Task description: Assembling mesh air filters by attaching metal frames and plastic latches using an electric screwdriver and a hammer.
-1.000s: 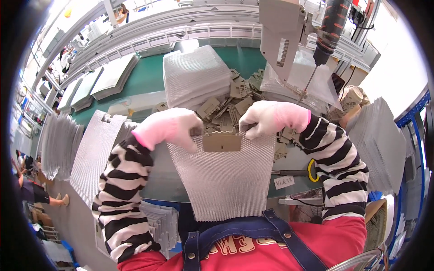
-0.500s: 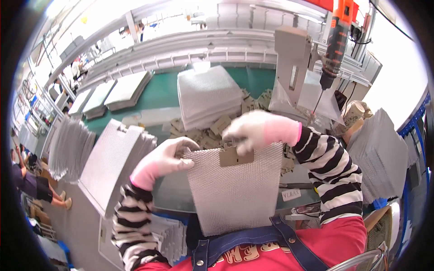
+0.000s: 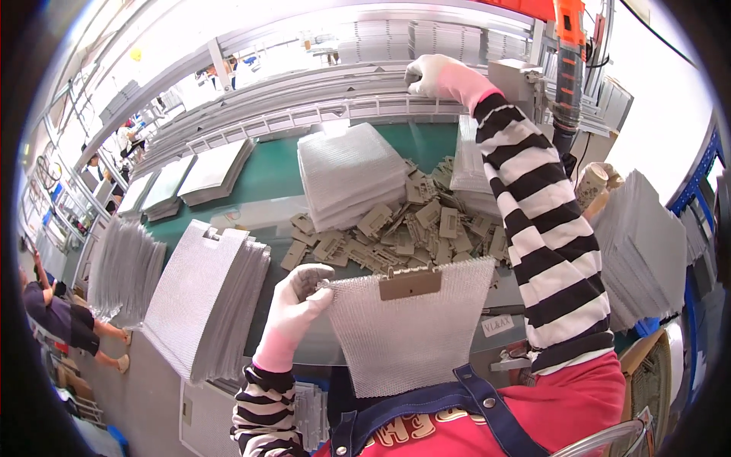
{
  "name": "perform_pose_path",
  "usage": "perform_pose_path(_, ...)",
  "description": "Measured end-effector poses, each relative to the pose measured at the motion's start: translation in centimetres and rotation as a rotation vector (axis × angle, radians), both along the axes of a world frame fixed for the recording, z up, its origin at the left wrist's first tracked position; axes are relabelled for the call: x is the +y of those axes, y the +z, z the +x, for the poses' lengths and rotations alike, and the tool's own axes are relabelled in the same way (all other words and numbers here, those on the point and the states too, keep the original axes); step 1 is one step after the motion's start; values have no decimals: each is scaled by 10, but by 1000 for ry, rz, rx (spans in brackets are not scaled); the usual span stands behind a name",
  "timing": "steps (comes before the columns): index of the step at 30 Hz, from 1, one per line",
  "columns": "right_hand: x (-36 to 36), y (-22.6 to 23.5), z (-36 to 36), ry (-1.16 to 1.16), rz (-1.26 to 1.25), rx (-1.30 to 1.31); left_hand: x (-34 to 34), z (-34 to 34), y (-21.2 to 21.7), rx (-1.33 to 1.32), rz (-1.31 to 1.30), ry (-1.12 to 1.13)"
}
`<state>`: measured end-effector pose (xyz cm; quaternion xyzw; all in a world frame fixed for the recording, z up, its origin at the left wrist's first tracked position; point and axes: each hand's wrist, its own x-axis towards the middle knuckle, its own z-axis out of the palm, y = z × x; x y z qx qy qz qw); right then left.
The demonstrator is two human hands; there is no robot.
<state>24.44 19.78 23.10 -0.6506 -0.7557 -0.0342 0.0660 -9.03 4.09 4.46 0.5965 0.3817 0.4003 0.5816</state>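
My left hand (image 3: 298, 306), in a white glove with a pink cuff, pinches the upper left corner of a silver mesh panel (image 3: 407, 331). The panel leans upright against my front, its top edge away from me. A khaki plastic clip (image 3: 411, 285) sits on the middle of that edge. My right hand (image 3: 432, 76), gloved alike, is raised far from the panel, near the metal rails at the back. Its fingers are curled; whatever may be in them is hidden. Loose khaki clips (image 3: 403, 232) lie heaped beyond the panel.
A stack of mesh panels (image 3: 346, 175) stands behind the clips. More panels lean at left (image 3: 194, 293) and right (image 3: 640, 244). An orange and black power screwdriver (image 3: 569, 68) hangs at upper right, close to my right arm. Another person (image 3: 65, 316) is at far left.
My right hand has left the clip on the panel and swung up and away to the back rails. My left hand now grips the panel's corner. The upright beige fixture has shifted backward.
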Motion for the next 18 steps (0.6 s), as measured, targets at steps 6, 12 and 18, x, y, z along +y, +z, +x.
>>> perform_pose_path(6,-8,2,20,91,-78,183,2,16,-5,-47,-37,39)
perform_pose_path(12,6,-8,14,-156,119,-17,5,23,-5,-95,-28,-18)
perform_pose_path(18,-9,-8,6,-203,551,140,7,29,-14,-147,4,47)
